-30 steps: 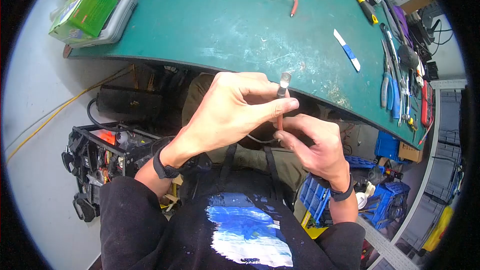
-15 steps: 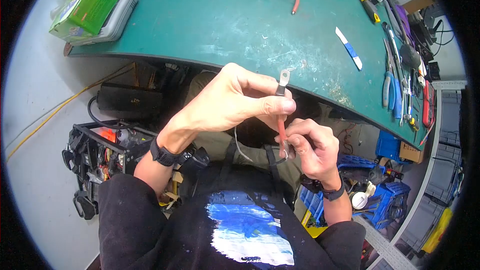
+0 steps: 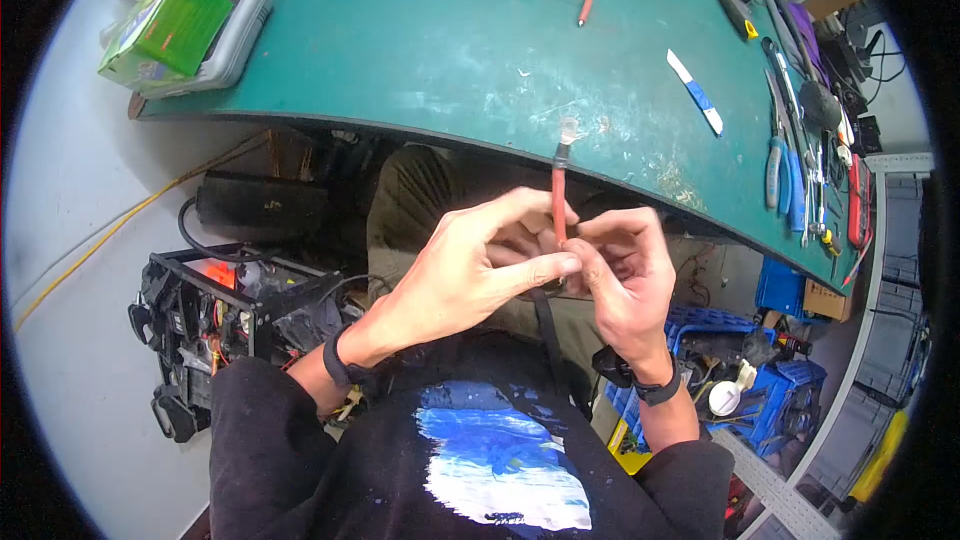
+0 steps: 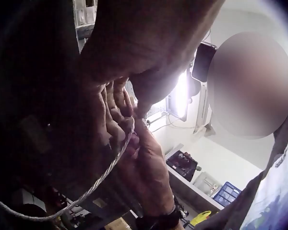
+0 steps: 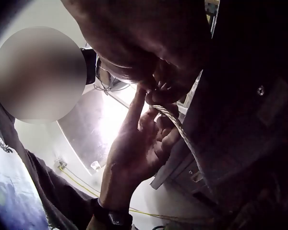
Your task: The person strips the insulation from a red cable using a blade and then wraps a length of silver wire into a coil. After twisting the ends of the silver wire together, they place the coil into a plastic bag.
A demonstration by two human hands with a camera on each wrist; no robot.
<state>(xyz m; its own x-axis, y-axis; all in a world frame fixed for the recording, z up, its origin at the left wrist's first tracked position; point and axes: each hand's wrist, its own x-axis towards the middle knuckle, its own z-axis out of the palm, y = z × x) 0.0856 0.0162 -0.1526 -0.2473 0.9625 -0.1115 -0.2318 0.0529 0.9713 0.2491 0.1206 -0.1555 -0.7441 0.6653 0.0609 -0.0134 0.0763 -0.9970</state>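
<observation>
In the head view a short red cable [image 3: 559, 195] stands upright, with a black sleeve [image 3: 562, 152] and a metal ring lug [image 3: 568, 129] at its top. My left hand [image 3: 460, 265] pinches the cable's lower end between thumb and fingers. My right hand [image 3: 630, 285] pinches at the same end, its thumb beside the left thumb. Both wrist views show a pale twisted strand [image 4: 101, 179] [image 5: 180, 125] curving away from the fingertips. The exact join at the fingertips is hidden.
The green table [image 3: 400, 50] bears a coiled red cable [image 3: 585, 5], a blue-and-white cutter [image 3: 695, 92], a screwdriver [image 3: 735, 10], pliers [image 3: 775, 170] and a green box [image 3: 170, 25]. Below are an open black case [image 3: 225, 305] and blue crates [image 3: 780, 400].
My left hand has moved down the red cable from near the lug to its lower end. More of the red length shows above the fingers, and the two hands are closer together.
</observation>
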